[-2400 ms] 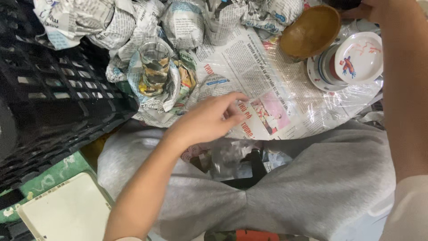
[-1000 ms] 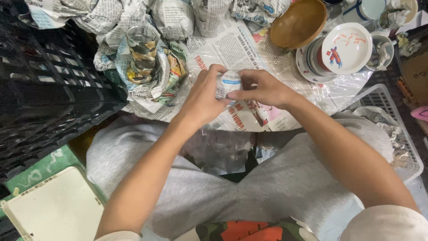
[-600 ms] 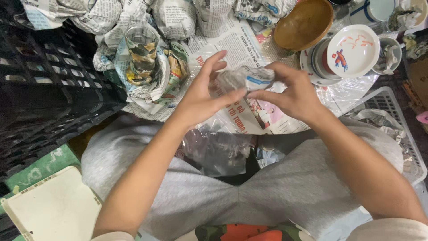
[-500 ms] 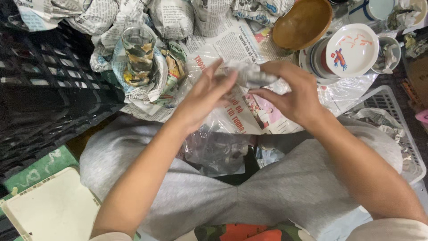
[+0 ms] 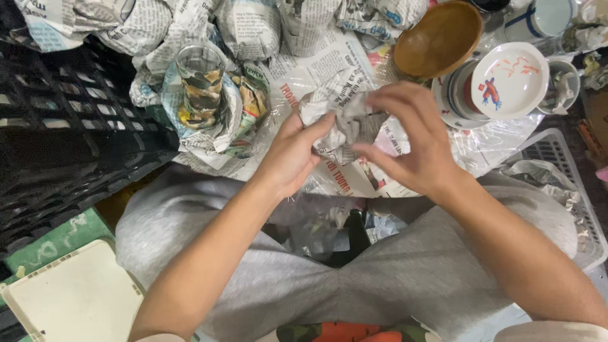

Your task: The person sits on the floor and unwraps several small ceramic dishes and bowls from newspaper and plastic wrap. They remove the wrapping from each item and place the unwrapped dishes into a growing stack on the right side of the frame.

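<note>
Both hands pinch newspaper bundle (image 5: 339, 117) | left hand (image 5: 292, 155) grips its left side | right hand (image 5: 411, 142) cups right side | bundle sits between them, above lap

Left hand (image 5: 292, 155) and right hand (image 5: 411, 142) cupped around a crumpled newspaper bundle (image 5: 339, 120) — fingers pressing the paper from both sides, above spread newspaper sheets (image 5: 316, 69). Drinking glass (image 5: 199, 79) upright in loose newsprint to the left. Wooden bowl (image 5: 437, 38) and painted white dish (image 5: 510, 79) beyond — black crate (image 5: 57, 145) at left.
</note>
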